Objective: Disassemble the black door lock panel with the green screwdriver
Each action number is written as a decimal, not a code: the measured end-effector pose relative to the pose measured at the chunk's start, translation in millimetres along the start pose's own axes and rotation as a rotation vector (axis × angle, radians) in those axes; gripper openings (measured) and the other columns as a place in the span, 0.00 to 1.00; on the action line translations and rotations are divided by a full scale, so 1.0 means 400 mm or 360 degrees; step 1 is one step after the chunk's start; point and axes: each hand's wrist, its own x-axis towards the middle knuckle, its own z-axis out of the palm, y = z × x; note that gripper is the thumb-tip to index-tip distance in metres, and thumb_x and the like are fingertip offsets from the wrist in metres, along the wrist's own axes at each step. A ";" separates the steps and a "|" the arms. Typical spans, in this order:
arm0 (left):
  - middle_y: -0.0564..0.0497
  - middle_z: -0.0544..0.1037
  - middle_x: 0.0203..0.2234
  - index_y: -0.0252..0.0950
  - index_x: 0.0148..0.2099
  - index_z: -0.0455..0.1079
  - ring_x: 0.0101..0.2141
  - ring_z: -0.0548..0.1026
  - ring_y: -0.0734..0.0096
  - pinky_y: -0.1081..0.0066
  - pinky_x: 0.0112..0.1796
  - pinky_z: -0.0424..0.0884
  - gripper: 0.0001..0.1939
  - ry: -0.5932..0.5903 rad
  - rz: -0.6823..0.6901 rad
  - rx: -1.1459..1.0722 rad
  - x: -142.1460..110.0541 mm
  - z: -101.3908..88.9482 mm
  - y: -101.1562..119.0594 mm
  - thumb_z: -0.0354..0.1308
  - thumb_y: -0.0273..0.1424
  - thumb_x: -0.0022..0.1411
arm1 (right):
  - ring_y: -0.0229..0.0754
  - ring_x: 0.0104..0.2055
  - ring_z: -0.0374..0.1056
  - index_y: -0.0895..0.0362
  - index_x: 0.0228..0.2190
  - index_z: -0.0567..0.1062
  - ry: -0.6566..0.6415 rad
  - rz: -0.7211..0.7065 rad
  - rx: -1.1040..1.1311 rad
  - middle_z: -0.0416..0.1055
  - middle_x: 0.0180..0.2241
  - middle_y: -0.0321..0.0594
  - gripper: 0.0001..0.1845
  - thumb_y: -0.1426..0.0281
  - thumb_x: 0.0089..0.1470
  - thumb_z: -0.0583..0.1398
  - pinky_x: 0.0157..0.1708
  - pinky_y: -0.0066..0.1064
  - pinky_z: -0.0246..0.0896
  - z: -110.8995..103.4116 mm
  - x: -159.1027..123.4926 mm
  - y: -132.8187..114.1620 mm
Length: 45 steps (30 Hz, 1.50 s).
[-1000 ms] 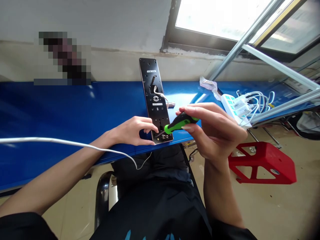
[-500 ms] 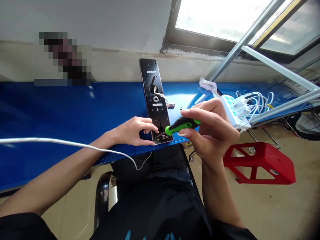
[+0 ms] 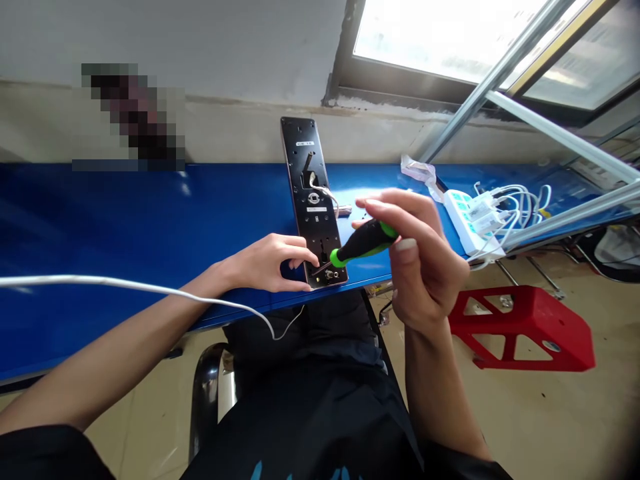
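Head view: one screwdriver (image 3: 364, 243) in right hand (image 3: 421, 260), left hand (image 3: 265, 263) on lock plate (image 3: 315, 223)

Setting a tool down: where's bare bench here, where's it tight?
Widest bare stretch is the blue bench left of the black lock plate, behind the left hand. Smaller gap: between plate and power strip. Crowded: the plate's lower end, at the right hand and green screwdriver; the strip's white cables.

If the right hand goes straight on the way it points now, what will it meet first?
The right hand points its green-and-black screwdriver down at the lower end of the black lock plate. The screwdriver's tip would probably meet that plate first, though depth is unclear.
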 end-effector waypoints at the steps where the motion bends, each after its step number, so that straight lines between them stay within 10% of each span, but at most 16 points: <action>1: 0.53 0.74 0.31 0.36 0.51 0.78 0.30 0.73 0.73 0.71 0.32 0.70 0.19 0.0000 0.0002 0.0001 0.000 0.000 0.000 0.70 0.41 0.63 | 0.49 0.56 0.74 0.45 0.59 0.76 -0.0065 0.0065 0.0027 0.75 0.56 0.40 0.20 0.68 0.70 0.55 0.51 0.49 0.78 -0.001 -0.002 -0.002; 8: 0.53 0.74 0.30 0.36 0.48 0.78 0.29 0.73 0.74 0.72 0.31 0.69 0.17 0.0011 0.0003 0.0023 0.004 -0.004 0.008 0.69 0.42 0.63 | 0.43 0.37 0.75 0.47 0.47 0.84 0.0147 -0.0234 -0.0034 0.76 0.36 0.37 0.21 0.69 0.51 0.75 0.37 0.40 0.78 0.001 0.012 0.015; 14: 0.53 0.74 0.29 0.37 0.49 0.78 0.28 0.73 0.74 0.72 0.31 0.69 0.18 0.0031 0.0033 0.0035 0.004 -0.001 0.003 0.69 0.43 0.63 | 0.48 0.53 0.77 0.45 0.62 0.72 -0.0143 -0.0006 0.0083 0.77 0.54 0.41 0.23 0.72 0.69 0.55 0.51 0.50 0.78 0.004 0.005 0.005; 22: 0.52 0.75 0.30 0.36 0.49 0.78 0.29 0.72 0.73 0.72 0.31 0.68 0.18 0.0014 0.0009 0.0027 0.004 -0.003 0.005 0.68 0.43 0.64 | 0.40 0.35 0.71 0.47 0.47 0.83 0.0171 -0.0201 -0.0076 0.73 0.32 0.35 0.18 0.66 0.54 0.73 0.32 0.36 0.76 0.015 0.015 0.019; 28: 0.54 0.73 0.29 0.37 0.49 0.78 0.28 0.71 0.73 0.72 0.31 0.67 0.18 0.0023 0.0027 0.0036 0.003 -0.002 0.003 0.69 0.43 0.63 | 0.48 0.52 0.78 0.44 0.63 0.71 -0.0167 -0.0058 0.0189 0.77 0.57 0.39 0.26 0.74 0.67 0.57 0.48 0.50 0.79 0.017 0.004 0.008; 34: 0.52 0.75 0.31 0.37 0.48 0.78 0.29 0.73 0.72 0.71 0.31 0.68 0.17 0.0005 0.0006 0.0024 0.001 0.000 0.001 0.68 0.43 0.63 | 0.42 0.34 0.71 0.47 0.48 0.82 0.0175 -0.0275 -0.0055 0.76 0.33 0.36 0.21 0.67 0.52 0.74 0.33 0.39 0.76 0.021 0.010 0.026; 41: 0.54 0.74 0.29 0.38 0.49 0.78 0.28 0.73 0.73 0.71 0.31 0.68 0.18 0.0042 0.0018 0.0027 0.002 0.000 0.002 0.69 0.43 0.63 | 0.47 0.49 0.78 0.45 0.61 0.72 -0.0135 -0.0018 0.0154 0.78 0.55 0.40 0.27 0.74 0.64 0.62 0.45 0.46 0.80 0.018 0.001 0.014; 45: 0.53 0.75 0.30 0.37 0.48 0.78 0.29 0.73 0.72 0.71 0.31 0.68 0.17 0.0023 0.0022 0.0030 0.004 -0.002 0.005 0.68 0.43 0.63 | 0.44 0.41 0.78 0.45 0.54 0.78 0.0001 -0.0158 0.0094 0.81 0.43 0.36 0.28 0.76 0.54 0.70 0.41 0.41 0.81 0.020 -0.001 0.021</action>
